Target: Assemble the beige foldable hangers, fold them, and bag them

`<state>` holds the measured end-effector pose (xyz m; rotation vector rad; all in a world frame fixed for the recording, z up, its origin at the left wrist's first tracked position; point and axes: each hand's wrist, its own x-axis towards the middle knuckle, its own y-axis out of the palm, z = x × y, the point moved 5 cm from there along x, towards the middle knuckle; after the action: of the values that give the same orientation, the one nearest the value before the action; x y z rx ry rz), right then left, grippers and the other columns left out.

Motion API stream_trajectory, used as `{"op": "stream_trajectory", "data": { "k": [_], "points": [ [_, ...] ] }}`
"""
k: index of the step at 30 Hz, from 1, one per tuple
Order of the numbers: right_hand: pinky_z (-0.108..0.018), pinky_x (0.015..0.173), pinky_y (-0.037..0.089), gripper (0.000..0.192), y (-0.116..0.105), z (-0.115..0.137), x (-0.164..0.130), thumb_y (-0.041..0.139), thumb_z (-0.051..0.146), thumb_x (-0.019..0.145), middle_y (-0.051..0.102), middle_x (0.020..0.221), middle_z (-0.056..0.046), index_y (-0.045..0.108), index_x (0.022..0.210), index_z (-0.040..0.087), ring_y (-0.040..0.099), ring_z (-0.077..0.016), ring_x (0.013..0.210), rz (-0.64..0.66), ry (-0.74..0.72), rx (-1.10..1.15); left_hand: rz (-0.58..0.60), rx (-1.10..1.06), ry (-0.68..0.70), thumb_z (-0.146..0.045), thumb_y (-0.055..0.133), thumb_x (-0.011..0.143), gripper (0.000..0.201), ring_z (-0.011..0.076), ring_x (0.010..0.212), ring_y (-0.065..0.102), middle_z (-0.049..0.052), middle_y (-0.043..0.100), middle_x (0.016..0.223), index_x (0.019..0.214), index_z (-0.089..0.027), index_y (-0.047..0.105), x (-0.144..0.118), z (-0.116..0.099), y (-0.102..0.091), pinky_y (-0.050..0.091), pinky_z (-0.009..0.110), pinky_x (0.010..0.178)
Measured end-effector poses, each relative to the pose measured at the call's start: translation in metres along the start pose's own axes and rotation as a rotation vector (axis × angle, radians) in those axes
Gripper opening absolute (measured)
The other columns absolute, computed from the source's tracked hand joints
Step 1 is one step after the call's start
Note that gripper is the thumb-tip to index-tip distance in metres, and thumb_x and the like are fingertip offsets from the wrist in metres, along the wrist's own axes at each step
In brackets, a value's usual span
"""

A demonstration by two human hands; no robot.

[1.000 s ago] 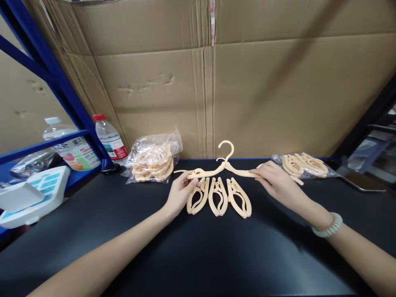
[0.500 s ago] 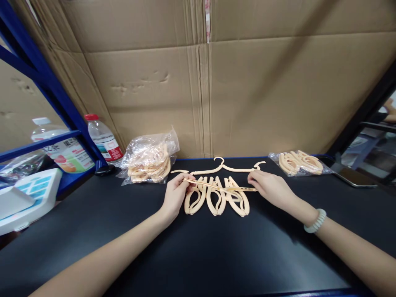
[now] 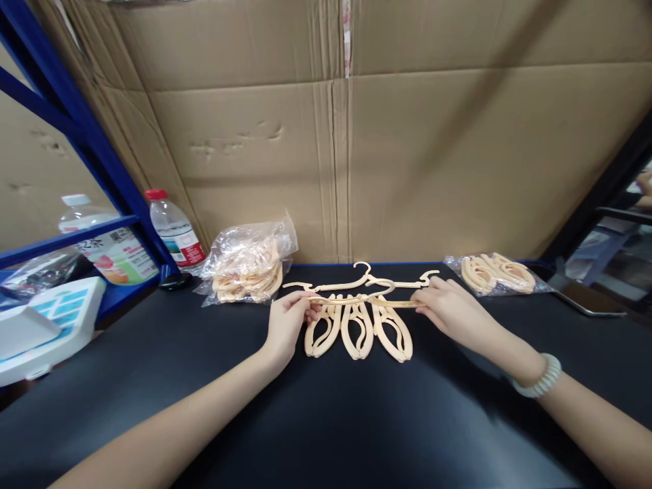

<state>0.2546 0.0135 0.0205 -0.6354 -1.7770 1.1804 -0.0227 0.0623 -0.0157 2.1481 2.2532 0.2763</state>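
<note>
My left hand (image 3: 286, 324) pinches the left end of a beige plastic hanger (image 3: 364, 299), and my right hand (image 3: 449, 310) pinches its right end. I hold it level, just above three folded beige hangers (image 3: 358, 329) that lie side by side on the black table (image 3: 326, 414). A second unfolded hanger (image 3: 356, 280) lies flat just behind them, its hook pointing away from me.
A clear bag of folded hangers (image 3: 248, 267) sits at the back left, another bag (image 3: 495, 274) at the back right. A water bottle (image 3: 173, 229) stands by a blue shelf frame (image 3: 76, 122). A white device (image 3: 45, 324) rests at the left. Cardboard (image 3: 356, 136) walls the back.
The hanger held up one second ago now lies flat behind the folded ones. My hands have taken up another hanger and brought it level over the three folded ones.
</note>
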Motion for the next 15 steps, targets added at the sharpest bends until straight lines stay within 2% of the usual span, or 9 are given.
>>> {"op": "stream_trajectory", "data": {
  "k": [3, 8, 12, 15],
  "points": [
    [-0.03, 0.063, 0.031, 0.015, -0.002, 0.0008, -0.0002, 0.047, 0.013, 0.091, 0.061, 0.072, -0.007, 0.057, 0.08, 0.016, 0.05, -0.0221, 0.077, -0.083, 0.011, -0.13, 0.012, -0.008, -0.013, -0.018, 0.054, 0.059, 0.019, 0.01, 0.046, 0.053, 0.003, 0.064, 0.056, 0.07, -0.01, 0.068, -0.0009, 0.0009, -0.0004, 0.04, 0.02, 0.046],
    [-0.031, 0.062, 0.031, 0.014, 0.002, 0.0044, -0.0022, 0.046, 0.01, 0.09, 0.063, 0.08, -0.008, 0.056, 0.082, 0.016, 0.054, -0.0229, 0.078, -0.065, 0.019, -0.294, 0.037, 0.006, -0.012, -0.021, 0.056, 0.063, 0.014, 0.0104, 0.046, 0.054, 0.003, 0.064, 0.056, 0.068, -0.011, 0.064, -0.0024, 0.0004, 0.0014, 0.039, 0.02, 0.045],
    [-0.029, 0.046, 0.023, 0.018, -0.0011, -0.0002, -0.0047, 0.044, 0.007, 0.088, 0.064, 0.081, -0.006, 0.059, 0.09, 0.015, 0.054, -0.0162, 0.054, -0.025, 0.166, -0.407, 0.046, 0.024, -0.003, -0.027, 0.062, 0.068, 0.015, 0.0096, 0.046, 0.053, 0.003, 0.064, 0.058, 0.068, -0.012, 0.062, -0.0042, -0.0018, 0.0045, 0.039, 0.019, 0.046],
    [-0.028, 0.041, 0.022, 0.027, -0.0066, -0.0002, -0.0053, 0.04, 0.003, 0.087, 0.066, 0.095, -0.009, 0.061, 0.097, 0.016, 0.054, -0.0142, 0.05, -0.039, 0.195, -0.448, 0.051, 0.027, 0.008, -0.032, 0.064, 0.07, 0.02, 0.0095, 0.048, 0.053, 0.003, 0.063, 0.058, 0.069, -0.012, 0.061, -0.0054, -0.0032, 0.0058, 0.039, 0.02, 0.047]
  ]
}}
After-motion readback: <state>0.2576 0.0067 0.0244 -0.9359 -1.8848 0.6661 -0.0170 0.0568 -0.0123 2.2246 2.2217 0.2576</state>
